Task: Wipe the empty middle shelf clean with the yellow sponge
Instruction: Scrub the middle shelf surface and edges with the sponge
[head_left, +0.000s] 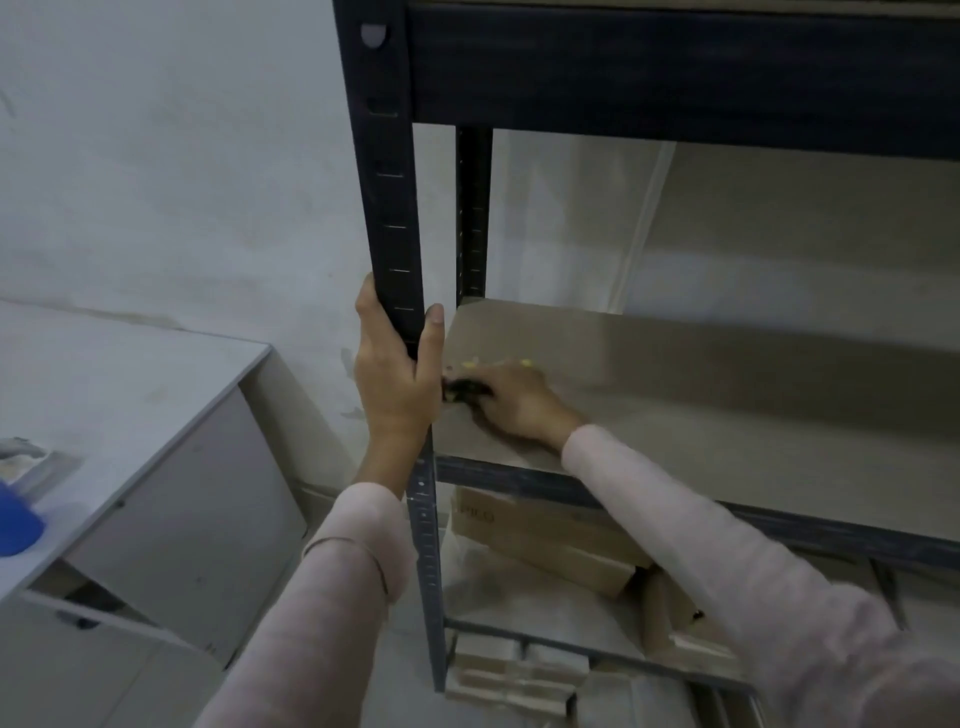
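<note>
Both hands busy: left hand (397, 384) wrapped around post (397, 228), right hand (511, 402) pressing sponge (470, 364) flat on shelf (727, 405) corner, mid-wipe; next sweep probably runs rightward.

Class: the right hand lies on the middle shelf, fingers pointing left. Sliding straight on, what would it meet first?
Probably the left hand gripping the rack's front post, just ahead of the right hand; depth is uncertain.

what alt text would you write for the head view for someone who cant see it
A person's right hand presses a mostly hidden yellow sponge onto the near left corner of an empty brown middle shelf, while the left hand grips the rack's dark front post. Cardboard boxes sit on the shelf below, and a grey cabinet stands to the left.
</note>
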